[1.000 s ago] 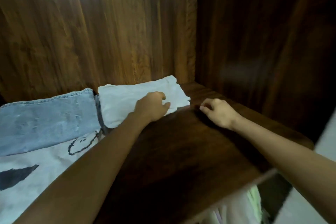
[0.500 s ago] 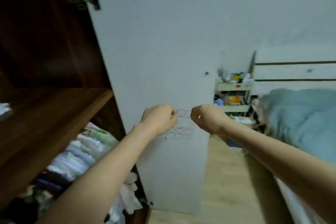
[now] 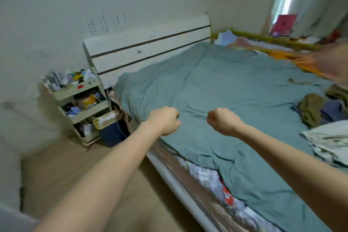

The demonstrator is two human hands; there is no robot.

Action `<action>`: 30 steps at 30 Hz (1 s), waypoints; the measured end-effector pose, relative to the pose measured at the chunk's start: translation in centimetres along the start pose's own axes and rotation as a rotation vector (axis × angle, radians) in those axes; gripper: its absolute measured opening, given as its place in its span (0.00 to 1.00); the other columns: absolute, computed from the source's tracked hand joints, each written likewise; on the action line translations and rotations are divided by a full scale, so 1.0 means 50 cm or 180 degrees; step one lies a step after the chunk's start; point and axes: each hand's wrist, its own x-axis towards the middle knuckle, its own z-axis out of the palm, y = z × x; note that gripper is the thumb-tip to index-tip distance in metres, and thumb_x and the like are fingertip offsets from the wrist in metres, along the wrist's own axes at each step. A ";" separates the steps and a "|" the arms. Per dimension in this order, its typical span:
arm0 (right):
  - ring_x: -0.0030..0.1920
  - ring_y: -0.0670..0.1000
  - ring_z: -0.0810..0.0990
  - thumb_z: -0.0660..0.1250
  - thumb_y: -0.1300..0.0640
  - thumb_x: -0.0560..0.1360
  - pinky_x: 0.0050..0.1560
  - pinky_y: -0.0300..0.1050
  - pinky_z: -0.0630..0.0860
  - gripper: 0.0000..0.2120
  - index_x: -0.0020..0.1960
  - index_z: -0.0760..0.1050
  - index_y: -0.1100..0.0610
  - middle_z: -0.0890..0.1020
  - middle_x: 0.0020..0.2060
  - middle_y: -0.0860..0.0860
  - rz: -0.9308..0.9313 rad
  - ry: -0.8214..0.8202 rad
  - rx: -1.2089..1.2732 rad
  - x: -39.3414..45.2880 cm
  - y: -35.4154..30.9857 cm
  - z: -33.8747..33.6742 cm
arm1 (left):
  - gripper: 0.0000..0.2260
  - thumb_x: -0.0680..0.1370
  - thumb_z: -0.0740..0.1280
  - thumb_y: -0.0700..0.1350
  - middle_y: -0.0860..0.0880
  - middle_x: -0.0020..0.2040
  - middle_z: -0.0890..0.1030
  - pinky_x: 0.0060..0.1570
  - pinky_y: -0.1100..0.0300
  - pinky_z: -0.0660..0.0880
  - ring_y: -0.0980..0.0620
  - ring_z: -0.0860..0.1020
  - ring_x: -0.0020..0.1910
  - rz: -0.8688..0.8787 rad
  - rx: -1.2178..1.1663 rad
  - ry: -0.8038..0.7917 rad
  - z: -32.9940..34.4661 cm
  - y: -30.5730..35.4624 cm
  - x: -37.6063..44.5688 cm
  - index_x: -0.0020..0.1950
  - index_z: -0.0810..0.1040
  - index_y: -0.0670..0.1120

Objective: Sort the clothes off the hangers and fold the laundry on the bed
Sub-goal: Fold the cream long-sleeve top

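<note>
While both forearms reach out over the near edge of the bed (image 3: 235, 88), the left hand (image 3: 163, 120) and right hand (image 3: 223, 121) hang side by side, apart, each curled into a fist with nothing in it. Teal cover spreads across the bed. Olive and blue clothes (image 3: 318, 108) lie heaped at the bed's right side; a pale crumpled garment (image 3: 331, 141) sits nearer. Cluttered shelf cart (image 3: 79, 100) stands left of the bed by the white headboard (image 3: 146, 51).
</note>
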 end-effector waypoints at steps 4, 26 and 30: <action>0.46 0.61 0.78 0.58 0.56 0.76 0.41 0.46 0.71 0.09 0.46 0.75 0.59 0.81 0.48 0.59 0.0895 -0.0027 0.0050 -0.050 0.268 -0.012 | 0.17 0.80 0.60 0.54 0.46 0.66 0.76 0.60 0.53 0.71 0.45 0.73 0.65 0.0780 0.0131 -0.0261 0.040 0.218 0.170 0.66 0.74 0.49; 0.61 0.60 0.75 0.57 0.57 0.77 0.58 0.49 0.73 0.15 0.61 0.73 0.61 0.78 0.61 0.60 0.3716 -0.0213 0.0499 -0.245 1.059 0.147 | 0.19 0.81 0.59 0.52 0.47 0.71 0.70 0.62 0.54 0.68 0.46 0.68 0.69 0.2424 0.0466 -0.1371 0.369 0.896 0.755 0.71 0.68 0.48; 0.63 0.59 0.74 0.59 0.57 0.77 0.58 0.47 0.71 0.16 0.63 0.70 0.61 0.76 0.62 0.60 0.3531 -0.0284 0.0399 -0.177 1.241 0.241 | 0.20 0.81 0.60 0.51 0.45 0.70 0.70 0.66 0.53 0.68 0.45 0.69 0.69 0.2125 0.0401 -0.1525 0.494 0.958 0.848 0.71 0.68 0.47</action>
